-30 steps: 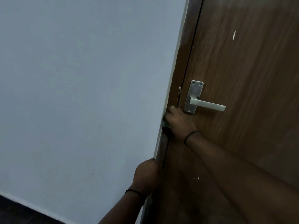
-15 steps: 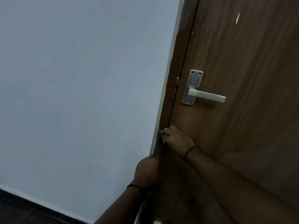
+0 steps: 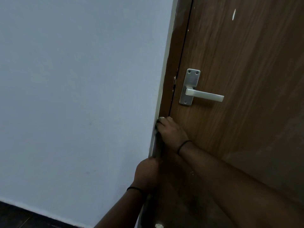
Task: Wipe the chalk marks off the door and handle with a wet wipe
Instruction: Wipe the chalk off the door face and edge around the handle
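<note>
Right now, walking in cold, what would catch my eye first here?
Probably the silver handle standing out against the brown wooden door, right of a plain pale wall. Below the handle, the right hand presses a wet wipe against the door frame, with the left hand on the frame lower down. A white chalk mark shows high on the door.

Pale blue-grey wall [image 3: 74, 96] fills left half of view. White skirting strip [image 3: 41, 211] runs along wall base, sloping down to right. Dark floor [image 3: 16, 218] in bottom-left corner, below skirting. Brown wood door frame [image 3: 174, 63] abuts wall's right edge.
</note>
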Tool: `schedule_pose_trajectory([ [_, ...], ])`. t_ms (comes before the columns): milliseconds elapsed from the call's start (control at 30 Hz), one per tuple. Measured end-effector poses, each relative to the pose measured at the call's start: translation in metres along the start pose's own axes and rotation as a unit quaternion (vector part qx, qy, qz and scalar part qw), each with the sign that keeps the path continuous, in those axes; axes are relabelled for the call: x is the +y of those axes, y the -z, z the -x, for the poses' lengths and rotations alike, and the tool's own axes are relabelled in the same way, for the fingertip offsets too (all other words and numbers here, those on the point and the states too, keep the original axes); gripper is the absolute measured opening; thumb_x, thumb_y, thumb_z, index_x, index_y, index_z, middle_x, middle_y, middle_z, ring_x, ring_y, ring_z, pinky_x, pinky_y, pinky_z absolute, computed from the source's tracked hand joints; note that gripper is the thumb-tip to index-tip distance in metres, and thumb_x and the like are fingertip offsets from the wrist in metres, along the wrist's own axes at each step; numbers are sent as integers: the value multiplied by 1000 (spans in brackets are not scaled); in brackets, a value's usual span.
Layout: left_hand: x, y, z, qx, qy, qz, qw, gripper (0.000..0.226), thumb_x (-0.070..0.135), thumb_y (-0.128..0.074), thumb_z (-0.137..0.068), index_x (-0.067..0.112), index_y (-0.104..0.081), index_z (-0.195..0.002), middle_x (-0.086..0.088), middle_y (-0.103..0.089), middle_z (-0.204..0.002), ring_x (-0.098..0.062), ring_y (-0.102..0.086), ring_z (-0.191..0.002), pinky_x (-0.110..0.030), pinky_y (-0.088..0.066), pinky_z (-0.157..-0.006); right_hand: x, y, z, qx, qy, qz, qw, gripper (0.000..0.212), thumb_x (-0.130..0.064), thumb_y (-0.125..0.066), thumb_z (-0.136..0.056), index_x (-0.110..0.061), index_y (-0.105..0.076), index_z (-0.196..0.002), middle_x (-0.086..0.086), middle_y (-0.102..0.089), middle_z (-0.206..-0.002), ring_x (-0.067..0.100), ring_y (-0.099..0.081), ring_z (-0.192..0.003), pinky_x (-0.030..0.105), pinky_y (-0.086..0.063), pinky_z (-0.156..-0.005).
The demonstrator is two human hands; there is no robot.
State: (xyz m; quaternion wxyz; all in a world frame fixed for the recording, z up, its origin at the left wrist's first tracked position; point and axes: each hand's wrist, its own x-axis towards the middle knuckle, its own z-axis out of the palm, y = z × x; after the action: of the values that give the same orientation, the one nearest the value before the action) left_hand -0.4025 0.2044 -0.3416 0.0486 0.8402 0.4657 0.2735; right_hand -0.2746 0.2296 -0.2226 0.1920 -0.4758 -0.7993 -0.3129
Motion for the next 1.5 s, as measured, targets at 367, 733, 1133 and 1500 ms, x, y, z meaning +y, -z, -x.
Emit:
schedule_pose_trajectory([
  [367, 5, 8, -1, -25, 5, -18, 1000, 26, 31, -50, -95, 16, -67, -107, -3, -71, -105, -23, -68, -93, -30, -54, -80, 41, 8, 68, -71, 119, 28, 990, 14, -14, -82, -72, -14, -74, -83, 1, -69, -95, 18, -65, -83, 26, -53, -67],
  [733, 10, 6, 1, -31, 42, -12, 999, 26, 31, -44, -95, 17, -63, -105, -2, -70, -105, -22, -67, -94, -30, -49, -77, 27, -20, 78, -150, 108, 51, 981, 46, -17, -40, -97, -7, -45, -141, 10, -34, -155, 28, -27, -145, 44, -19, -120],
  [1133, 20, 22, -10, 35, -3, 6, 999, 24, 29, -43, -97, 20, -65, -103, 0, -71, -101, -20, -66, -89, -22, -38, -69, 20, -31, 50, -109, 172, 54, 978, 39, -16, -53, -95, -11, -56, -134, 8, -43, -149, 26, -38, -140, 36, -26, -116],
  [1500, 6, 29, 0, 4, 49, -39, 998, 28, 22, -42, -92, 18, -67, -104, -1, -71, -100, -22, -66, -87, -31, -53, -71, -1, -26, 12, 71, -25, -59, 995, 16, 3, -75, -70, -7, -70, -82, 10, -65, -85, 25, -61, -77, 33, -51, -66],
])
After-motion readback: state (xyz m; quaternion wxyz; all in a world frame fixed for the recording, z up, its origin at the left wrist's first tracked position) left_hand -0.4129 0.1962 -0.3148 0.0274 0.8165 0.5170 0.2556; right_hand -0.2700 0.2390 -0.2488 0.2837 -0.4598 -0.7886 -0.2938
